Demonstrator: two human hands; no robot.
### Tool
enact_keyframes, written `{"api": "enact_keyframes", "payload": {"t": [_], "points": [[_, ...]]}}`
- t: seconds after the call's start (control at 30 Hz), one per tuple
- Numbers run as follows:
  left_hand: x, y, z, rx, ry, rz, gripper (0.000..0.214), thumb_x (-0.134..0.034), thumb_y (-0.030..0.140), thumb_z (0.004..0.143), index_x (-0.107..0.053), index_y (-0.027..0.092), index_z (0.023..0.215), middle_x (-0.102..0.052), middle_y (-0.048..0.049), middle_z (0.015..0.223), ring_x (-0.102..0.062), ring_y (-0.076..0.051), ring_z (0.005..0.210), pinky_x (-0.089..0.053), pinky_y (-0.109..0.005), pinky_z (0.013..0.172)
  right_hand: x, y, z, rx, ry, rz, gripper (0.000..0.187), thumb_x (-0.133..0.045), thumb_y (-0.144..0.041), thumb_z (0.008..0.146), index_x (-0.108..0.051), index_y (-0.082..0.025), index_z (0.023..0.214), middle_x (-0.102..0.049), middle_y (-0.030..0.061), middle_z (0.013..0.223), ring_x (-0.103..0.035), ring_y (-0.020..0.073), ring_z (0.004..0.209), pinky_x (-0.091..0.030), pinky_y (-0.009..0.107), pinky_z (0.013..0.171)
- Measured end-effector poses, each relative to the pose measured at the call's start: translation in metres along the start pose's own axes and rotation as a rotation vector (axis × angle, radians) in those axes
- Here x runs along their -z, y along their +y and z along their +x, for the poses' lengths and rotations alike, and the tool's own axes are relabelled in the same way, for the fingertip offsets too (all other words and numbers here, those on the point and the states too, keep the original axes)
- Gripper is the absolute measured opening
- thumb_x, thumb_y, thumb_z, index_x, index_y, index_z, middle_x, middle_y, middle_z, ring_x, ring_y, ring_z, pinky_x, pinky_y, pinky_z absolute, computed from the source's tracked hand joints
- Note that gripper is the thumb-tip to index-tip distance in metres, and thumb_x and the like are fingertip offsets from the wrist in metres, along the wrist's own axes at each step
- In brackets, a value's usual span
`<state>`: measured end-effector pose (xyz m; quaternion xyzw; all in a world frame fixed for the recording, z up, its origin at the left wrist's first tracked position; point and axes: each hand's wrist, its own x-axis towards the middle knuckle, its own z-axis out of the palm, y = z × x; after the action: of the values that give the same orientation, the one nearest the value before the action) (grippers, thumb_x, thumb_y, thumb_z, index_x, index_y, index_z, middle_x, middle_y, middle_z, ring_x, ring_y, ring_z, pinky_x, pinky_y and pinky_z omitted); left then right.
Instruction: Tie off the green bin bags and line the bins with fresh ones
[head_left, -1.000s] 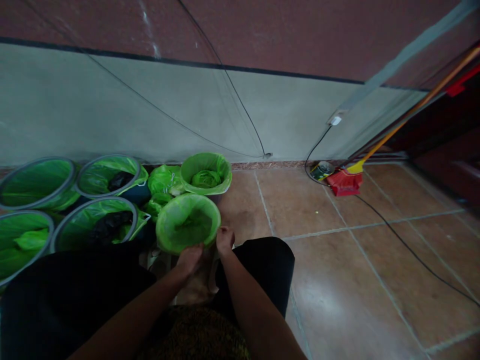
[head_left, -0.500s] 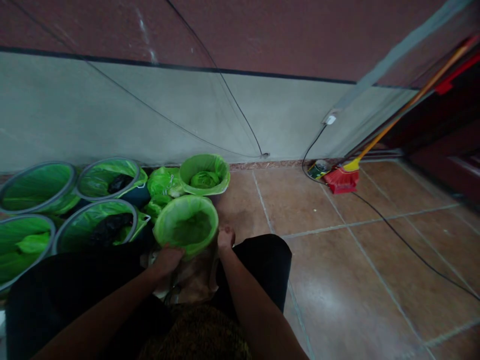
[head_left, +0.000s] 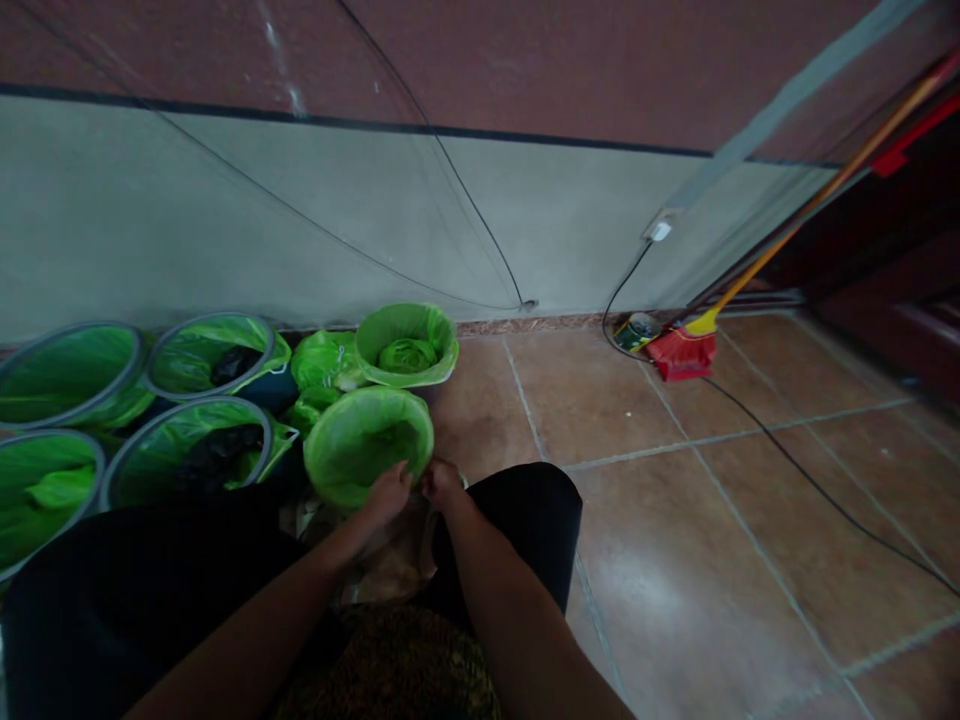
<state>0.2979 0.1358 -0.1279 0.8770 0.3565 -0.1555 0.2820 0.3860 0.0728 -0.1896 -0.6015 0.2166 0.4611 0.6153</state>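
Observation:
Between my knees stands a trash bin (head_left: 367, 450) lined with a green plastic bag that is folded over its rim. My left hand (head_left: 391, 492) is closed on the bag's edge at the near right part of the rim. Close beside it, my right hand (head_left: 442, 484) pinches the bag on the outer right side of the rim. The fingertips of both hands are partly hidden and dim. Just behind sits a second lined bin (head_left: 406, 345) with a bunched green bag inside.
On the left stand several grey-rimmed bins (head_left: 187, 455) with green liners, some holding black bags. Tied green bags (head_left: 327, 360) lie by the wall. A red broom (head_left: 682, 352) leans at the right beside a can (head_left: 637, 331); a black cable (head_left: 810, 470) crosses the tiles.
My left hand has moved right along the rim, from the near left side to close beside my right hand. My right hand has shifted slightly left and down.

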Motion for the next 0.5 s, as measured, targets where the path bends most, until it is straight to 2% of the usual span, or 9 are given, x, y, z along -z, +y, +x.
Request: {"api": "enact_keyframes", "payload": {"t": [0.1, 0.2, 0.33, 0.5], "points": [[-0.001, 0.0, 0.013, 0.03, -0.033, 0.021, 0.035, -0.043, 0.018, 0.098, -0.077, 0.014, 0.109, -0.078, -0.0127, 0.119, -0.071, -0.021, 0.111, -0.049, -0.027, 0.096, 0.003, -0.008, -0.003, -0.034, -0.033, 0.052, 0.025, -0.056, -0.005, 0.08, -0.049, -0.019, 0.061, -0.043, -0.0082, 0.042, -0.037, 0.0056, 0.038, -0.029, 0.015, 0.041], [0.0, -0.007, 0.017, 0.048, -0.057, 0.053, 0.032, -0.046, 0.018, 0.096, -0.078, 0.016, 0.091, -0.08, -0.0101, 0.104, -0.072, -0.02, 0.099, -0.05, -0.026, 0.086, 0.007, -0.01, -0.005, -0.047, -0.042, 0.087, 0.024, -0.057, -0.001, 0.075, -0.05, -0.019, 0.06, -0.042, -0.0098, 0.042, -0.034, 0.0046, 0.038, -0.029, 0.014, 0.042], [-0.001, -0.011, 0.019, 0.084, -0.079, 0.109, 0.028, -0.05, 0.014, 0.093, -0.078, 0.016, 0.09, -0.079, -0.0107, 0.103, -0.073, -0.02, 0.098, -0.05, -0.024, 0.082, 0.009, -0.007, -0.006, -0.072, -0.042, 0.105, 0.027, -0.056, -0.003, 0.079, -0.05, -0.019, 0.058, -0.043, -0.0083, 0.043, -0.037, 0.0052, 0.038, -0.03, 0.015, 0.043], [-0.004, -0.011, 0.019, 0.106, -0.089, 0.157, 0.027, -0.05, 0.011, 0.095, -0.077, 0.012, 0.1, -0.077, -0.0166, 0.112, -0.073, -0.024, 0.109, -0.051, -0.028, 0.089, 0.006, -0.004, -0.007, -0.104, -0.035, 0.116, 0.03, -0.059, -0.007, 0.086, -0.049, -0.02, 0.061, -0.047, -0.007, 0.047, -0.041, 0.0061, 0.04, -0.033, 0.016, 0.045]]}}
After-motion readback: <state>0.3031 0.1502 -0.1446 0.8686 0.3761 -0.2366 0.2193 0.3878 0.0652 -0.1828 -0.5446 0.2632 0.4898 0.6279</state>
